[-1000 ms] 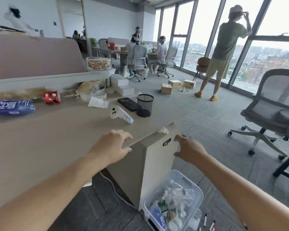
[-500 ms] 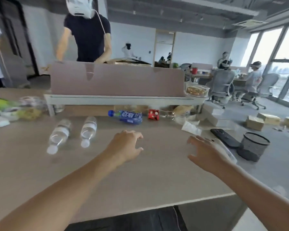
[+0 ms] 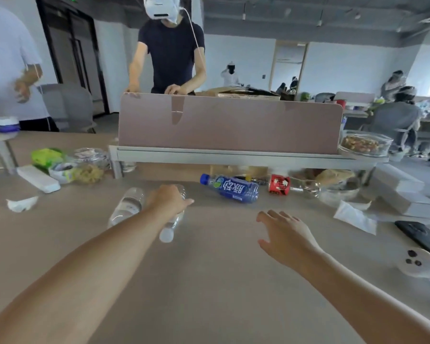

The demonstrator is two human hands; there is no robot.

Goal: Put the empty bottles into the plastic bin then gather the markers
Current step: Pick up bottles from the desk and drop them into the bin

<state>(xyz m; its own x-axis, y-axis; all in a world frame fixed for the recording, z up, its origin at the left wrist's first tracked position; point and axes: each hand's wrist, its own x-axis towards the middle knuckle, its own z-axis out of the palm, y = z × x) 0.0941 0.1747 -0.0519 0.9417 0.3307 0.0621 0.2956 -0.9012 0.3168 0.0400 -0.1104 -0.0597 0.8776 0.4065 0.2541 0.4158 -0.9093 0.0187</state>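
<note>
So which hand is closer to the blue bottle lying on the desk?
Left. The left hand sits on a clear bottle just left of the blue bottle. The right hand hovers open, nearer the camera and to its right, a bit farther off.

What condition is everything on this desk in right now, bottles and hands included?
Left hand: resting on a clear bottle, grip unclear.
Second clear bottle: lying down, untouched.
Blue bottle: on its side, capped.
Right hand: open, holding nothing.
Snack tub: on the shelf, filled.
</note>
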